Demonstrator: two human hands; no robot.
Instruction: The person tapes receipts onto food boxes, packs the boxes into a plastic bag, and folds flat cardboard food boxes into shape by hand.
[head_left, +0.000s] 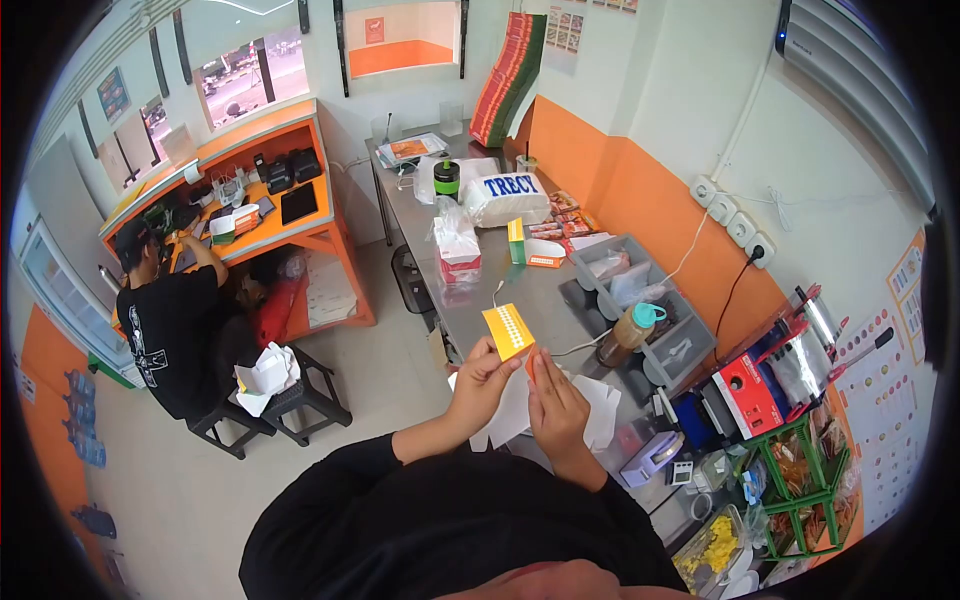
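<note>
In front of my chest I hold a partly folded cardboard box [508, 331], yellow with a white printed pattern and an orange flap. My left hand [478, 388] is closed, gripping its lower left edge between thumb and fingers. The fingers of my right hand [558, 408] are pressed together at the orange flap on the right side. White cardboard sheets [601, 412] lie on the table below and behind my hands. Farther up the table sits a folded green, yellow and orange box [532, 249].
The metal table [410, 215] carries a tissue pack [459, 255], a wrapped TRECY pack [508, 200], a grey divided organizer [640, 265] and a brown bottle with a turquoise lid [630, 330]. A red sealing machine [748, 398] stands right. Another person [170, 320] sits at an orange counter.
</note>
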